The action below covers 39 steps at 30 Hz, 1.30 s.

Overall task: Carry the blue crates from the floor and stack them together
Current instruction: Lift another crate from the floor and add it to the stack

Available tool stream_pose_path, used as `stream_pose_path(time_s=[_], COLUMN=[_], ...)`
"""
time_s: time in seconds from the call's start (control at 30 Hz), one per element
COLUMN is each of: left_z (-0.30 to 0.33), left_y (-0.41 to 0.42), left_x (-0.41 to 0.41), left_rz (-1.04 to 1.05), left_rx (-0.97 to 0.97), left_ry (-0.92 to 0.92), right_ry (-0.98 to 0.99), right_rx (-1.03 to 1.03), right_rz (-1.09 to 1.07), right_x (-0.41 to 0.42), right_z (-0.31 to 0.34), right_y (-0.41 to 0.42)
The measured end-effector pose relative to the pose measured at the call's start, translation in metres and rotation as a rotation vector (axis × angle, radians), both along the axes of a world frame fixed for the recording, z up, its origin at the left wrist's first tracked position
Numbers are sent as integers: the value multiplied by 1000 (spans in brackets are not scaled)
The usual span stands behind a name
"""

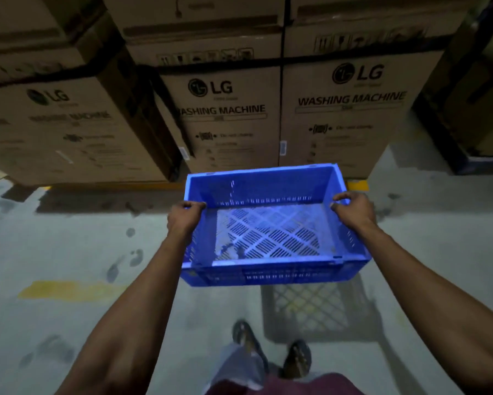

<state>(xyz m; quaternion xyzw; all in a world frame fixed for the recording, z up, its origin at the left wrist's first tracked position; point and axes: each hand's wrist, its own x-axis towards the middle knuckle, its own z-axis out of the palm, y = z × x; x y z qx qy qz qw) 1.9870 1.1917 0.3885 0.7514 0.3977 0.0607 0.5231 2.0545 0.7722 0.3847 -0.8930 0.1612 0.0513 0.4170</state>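
Note:
An empty blue plastic crate with a perforated bottom and slotted walls hangs in the air in front of me, above the floor. My left hand grips its left rim, fingers curled over the edge. My right hand grips its right rim the same way. The crate casts a latticed shadow on the concrete just below and to the right. No other blue crate is in view.
Large cardboard washing machine boxes stand stacked in a row right ahead, strapped with black bands. More boxes sit at the far right. The grey concrete floor has yellow paint marks and dark footprints. My sandalled feet are below.

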Motion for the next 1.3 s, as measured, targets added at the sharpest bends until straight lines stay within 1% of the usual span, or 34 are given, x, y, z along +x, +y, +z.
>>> stream_pose_path(time_s=[0.1, 0.23, 0.3, 0.43, 0.6, 0.73, 0.8, 0.87, 0.93, 1.0, 1.03, 1.1, 1.17, 1.3], left_z=[2, -16, -28, -55, -83, -97, -102, -114, -123, -124, -124, -134, -141, -135], left_y=[0, 3, 7, 11, 8, 9, 12, 15, 9, -7, -14, -23, -24, -29], left_x=[92, 201, 248, 314, 356, 369, 361, 341, 311, 278, 265, 247, 243, 245], left_rz=[-96, -221, -281, -354, -470, -498, -486, -501, -497, -510, -538, -552, -543, -537], left_rx=[-15, -33, -60, -108, -140, -110, -50, 122, 290, 420, 467, 489, 457, 369], left_ry=[-28, -42, -30, 24, 61, 146, 183, 246, 358, 436, 437, 416, 432, 464], right_ry=[-26, 33, 46, 73, 125, 207, 252, 319, 382, 392, 388, 406, 415, 367], right_rx=[-15, -11, -19, 26, 50, -58, -109, -153, -205, -249, -263, -268, -277, -373], right_rz=[-41, -141, -184, -256, -298, -182, -130, -109, -108, -92, -101, -107, -60, -2], right_x=[56, 125, 149, 186, 226, 249, 250, 239, 221, 195, 182, 163, 165, 227], right_z=[0, -37, -43, -47, -82, -105, -111, -111, -113, -117, -119, -119, -121, -118], right_y=[5, -7, -3, 12, 12, 1, -6, -10, -11, -6, -4, -1, -7, -27])
